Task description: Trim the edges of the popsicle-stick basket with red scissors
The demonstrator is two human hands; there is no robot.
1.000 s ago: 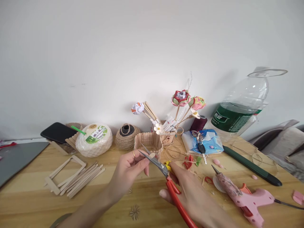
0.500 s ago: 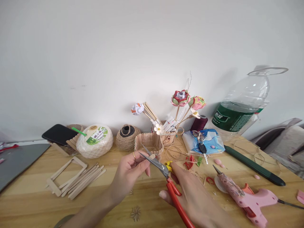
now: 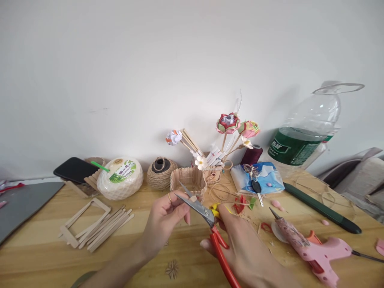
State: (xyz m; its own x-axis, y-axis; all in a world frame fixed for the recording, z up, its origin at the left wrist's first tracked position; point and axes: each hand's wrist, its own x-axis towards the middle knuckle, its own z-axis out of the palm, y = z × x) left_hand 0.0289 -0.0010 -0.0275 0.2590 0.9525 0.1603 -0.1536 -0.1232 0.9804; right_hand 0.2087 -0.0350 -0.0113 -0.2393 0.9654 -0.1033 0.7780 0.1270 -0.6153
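Observation:
My left hand (image 3: 165,216), with a ring on one finger, is closed in a pinch on a wooden craft stick (image 3: 193,199). Only the rounded tip of the stick shows past my fingers; it lies between the blades of the scissors. My right hand (image 3: 244,242) grips the red-handled scissors (image 3: 221,256), and their blades are parted and point up and left toward my left fingertips. A yellow part (image 3: 215,209) shows by my right index finger. Just beyond the blades stands a small square box made of craft sticks (image 3: 187,178).
Loose craft sticks (image 3: 109,230) and a stick frame (image 3: 72,218) lie at left, near a white wrapped coconut (image 3: 120,180). Twine (image 3: 161,176) and paper flowers (image 3: 228,123) stand behind. A pink glue gun (image 3: 321,256) lies at right, with a large bottle (image 3: 303,132) beyond.
Hardly anything differs. The scissors' handles have shifted slightly left while the blades stay around the stick's tip, and the whole view has moved a touch.

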